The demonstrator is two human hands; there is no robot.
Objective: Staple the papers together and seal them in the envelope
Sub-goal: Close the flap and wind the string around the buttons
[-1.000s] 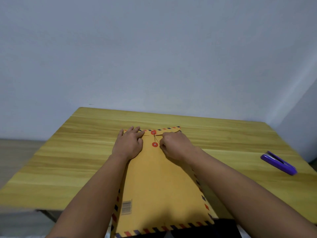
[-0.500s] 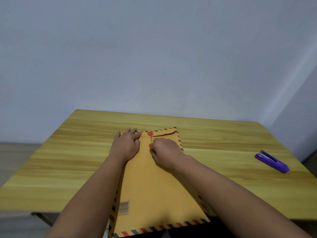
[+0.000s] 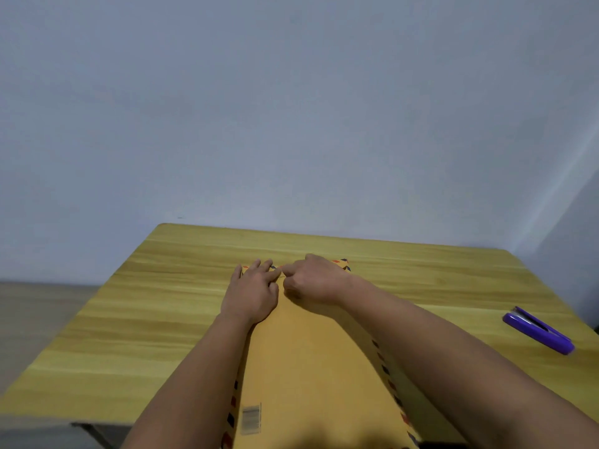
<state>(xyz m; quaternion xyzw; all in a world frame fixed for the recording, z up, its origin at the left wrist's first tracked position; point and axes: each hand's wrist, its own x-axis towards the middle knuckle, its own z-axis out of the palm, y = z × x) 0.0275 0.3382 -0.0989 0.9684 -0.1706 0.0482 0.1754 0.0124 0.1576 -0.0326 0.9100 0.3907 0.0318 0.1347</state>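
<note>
A yellow-brown envelope (image 3: 311, 367) with a red-and-blue striped border lies lengthwise on the wooden table (image 3: 129, 319), flap end away from me. My left hand (image 3: 251, 294) rests flat on its far left corner, fingers spread. My right hand (image 3: 316, 280) is curled over the flap's middle, fingertips pinched together on the thin closure string right beside my left fingers. Both hands hide the red string buttons. No loose papers are visible. A purple stapler (image 3: 539, 330) lies on the table at the right, apart from both hands.
A plain pale wall stands behind the table's far edge. The table's near left edge shows a dark leg below it. A barcode is printed near the envelope's near left corner.
My right hand has moved up and left over the flap, from the lower button to the top edge, and now covers both red buttons. My left hand stays flat in place.
</note>
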